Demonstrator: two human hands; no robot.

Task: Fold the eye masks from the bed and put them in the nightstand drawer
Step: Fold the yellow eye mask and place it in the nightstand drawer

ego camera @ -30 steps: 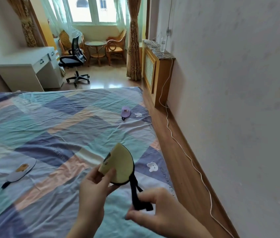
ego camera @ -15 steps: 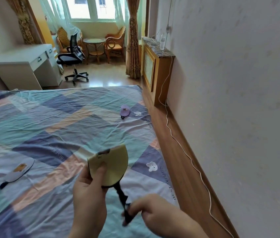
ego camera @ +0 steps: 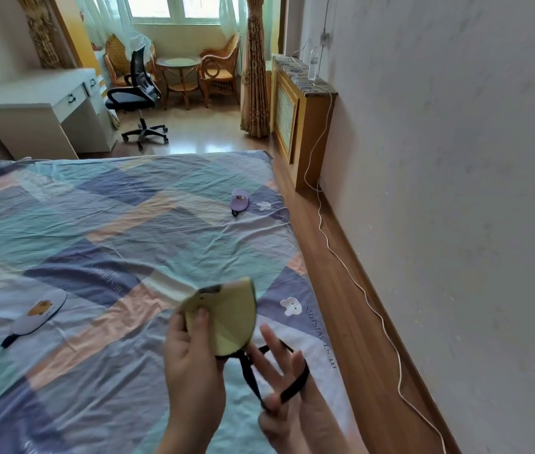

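Observation:
A yellow eye mask (ego camera: pixel 231 314), folded in half, is pinched in my left hand (ego camera: pixel 194 348) above the near part of the bed (ego camera: pixel 112 231). Its black elastic strap (ego camera: pixel 287 385) loops around the spread fingers of my right hand (ego camera: pixel 279 388), just right of the mask. A purple eye mask (ego camera: pixel 239 199) lies folded near the bed's far right edge. A grey-blue eye mask (ego camera: pixel 37 314) with an orange patch lies flat at the left. The nightstand drawer is out of view.
The bed has a patchwork sheet. A strip of wooden floor (ego camera: pixel 341 306) runs between the bed and the right wall, with a white cable (ego camera: pixel 351 273) on it. Beyond stand a wooden radiator cover (ego camera: pixel 302 116), a white desk (ego camera: pixel 40 106) and an office chair (ego camera: pixel 135 96).
My right hand has spread its fingers inside the strap loop, where before it pinched the strap. The left hand has turned the folded mask a little.

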